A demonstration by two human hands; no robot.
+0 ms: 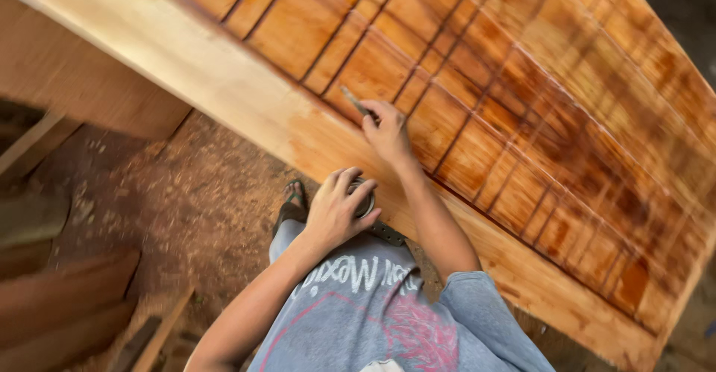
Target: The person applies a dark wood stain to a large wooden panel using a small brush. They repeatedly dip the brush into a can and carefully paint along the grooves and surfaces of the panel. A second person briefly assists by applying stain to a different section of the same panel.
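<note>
Staining in hand: right grip (385, 130) clamped on brush (356, 103) touching the grooved panel (522, 118), left grip (335, 208) clasped round tin (364, 200) below; next stroke likely needs reloading.

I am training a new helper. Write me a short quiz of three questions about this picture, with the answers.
1. True or false: the right hand holds a brush against the grooved wooden panel.
2. What does the left hand grip: (a) a hammer, (b) a small round tin, (c) a saw?
3. Fill in: the grooved part of the panel looks glossy and ____ than its bare edge.

Key:
1. True.
2. (b), the small round tin.
3. Darker; the bare edge is pale and dull.
</note>
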